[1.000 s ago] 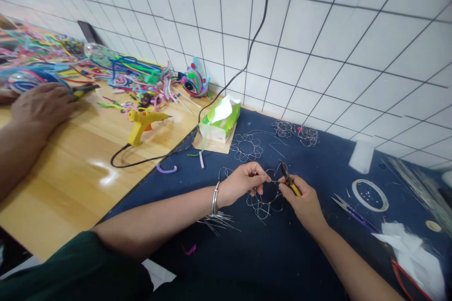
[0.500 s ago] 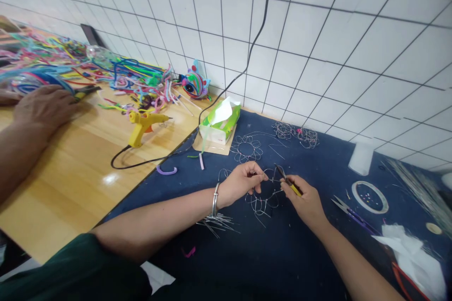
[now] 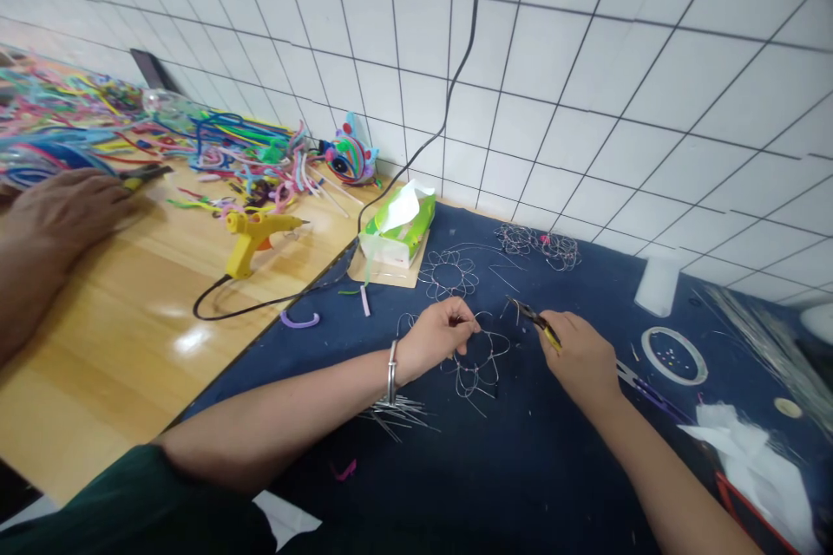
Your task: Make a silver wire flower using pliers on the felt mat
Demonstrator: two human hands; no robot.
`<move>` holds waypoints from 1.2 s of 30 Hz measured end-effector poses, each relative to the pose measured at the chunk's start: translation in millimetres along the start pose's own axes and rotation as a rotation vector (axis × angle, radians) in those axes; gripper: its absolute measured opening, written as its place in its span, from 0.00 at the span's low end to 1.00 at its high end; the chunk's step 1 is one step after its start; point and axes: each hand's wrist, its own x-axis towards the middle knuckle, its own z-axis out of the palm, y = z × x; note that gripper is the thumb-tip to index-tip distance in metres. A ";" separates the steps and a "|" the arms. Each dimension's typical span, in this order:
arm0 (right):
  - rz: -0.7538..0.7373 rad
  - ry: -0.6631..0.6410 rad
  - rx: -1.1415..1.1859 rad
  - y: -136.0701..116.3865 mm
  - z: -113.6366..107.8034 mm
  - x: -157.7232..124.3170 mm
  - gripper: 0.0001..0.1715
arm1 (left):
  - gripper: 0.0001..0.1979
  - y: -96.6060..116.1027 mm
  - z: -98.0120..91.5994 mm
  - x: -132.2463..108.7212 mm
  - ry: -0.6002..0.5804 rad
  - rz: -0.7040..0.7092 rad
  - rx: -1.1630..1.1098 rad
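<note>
My left hand (image 3: 442, 332) pinches a looped wire flower frame (image 3: 477, 375) between thumb and fingertips, just above the dark blue mat. Part of the frame is hidden behind that hand. In my right hand (image 3: 580, 357) are pliers (image 3: 537, 323) with yellow-and-black handles, my fingers wrapped round them. Their jaws point left, apart from the frame, and a short bit of bent wire shows by the tip. Behind my hands lies another flower-shaped wire ring (image 3: 449, 275). A bundle of cut wires (image 3: 403, 416) rests below my left wrist.
A yellow glue gun (image 3: 251, 241) stands left, its cord crossing to a tissue pack (image 3: 400, 230). Tangled wire pieces (image 3: 563, 251) lie by the wall. Right are scissors (image 3: 654, 395), a white ring (image 3: 673, 355) and crumpled white sheets (image 3: 755, 460). Another person's hand (image 3: 71, 208) rests at far left.
My right hand and the pliers have drawn away to the right from the wire frame. The left hand keeps its pinch on the frame. The whole view has shifted slightly.
</note>
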 end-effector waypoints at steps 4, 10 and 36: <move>-0.027 -0.077 -0.204 4.2 -13.6 3.3 0.12 | 0.08 -2.5 -1.0 0.4 0.003 -0.009 0.052; -0.078 -0.231 -0.365 -3.1 -25.4 6.3 0.11 | 0.08 -5.5 -1.5 1.0 -0.013 -0.001 0.086; -0.080 -0.471 -0.282 23.2 -22.7 1.4 0.27 | 0.07 -4.3 1.7 0.2 -0.066 -0.021 0.072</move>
